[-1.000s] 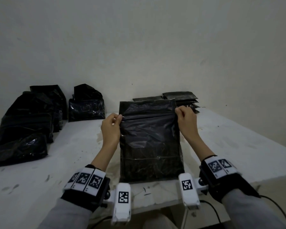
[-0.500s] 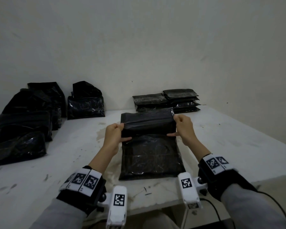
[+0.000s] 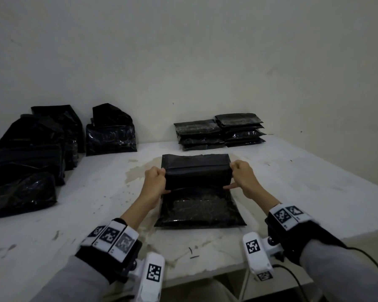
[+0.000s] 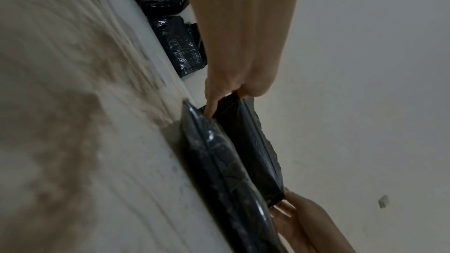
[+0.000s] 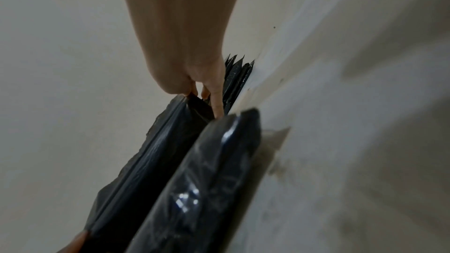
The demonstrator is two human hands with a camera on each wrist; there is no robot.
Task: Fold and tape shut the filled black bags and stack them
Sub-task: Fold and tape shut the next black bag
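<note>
A filled black bag [image 3: 200, 211] lies flat on the white table [image 3: 303, 192] in front of me. Its empty top flap [image 3: 196, 171] stands raised and bent toward me over the filled part. My left hand [image 3: 156, 182] pinches the flap's left edge, and my right hand [image 3: 240, 177] pinches its right edge. In the left wrist view the left hand [image 4: 226, 91] holds the flap [image 4: 250, 145] above the bag's body [image 4: 219, 170]. The right wrist view shows the right hand [image 5: 202, 84] gripping the flap [image 5: 146, 161], one finger reaching down behind the body [image 5: 207, 189].
Two stacks of flat, folded black bags [image 3: 218, 131] sit at the back of the table by the wall. A heap of unfolded filled black bags [image 3: 28, 158] fills the left side, with one more [image 3: 110, 134] leaning on the wall. The table's front edge is close to me.
The bag stood upright a second ago; it now lies flat. Both hands have brought the top flap down and toward me, folding it over the filled part.
</note>
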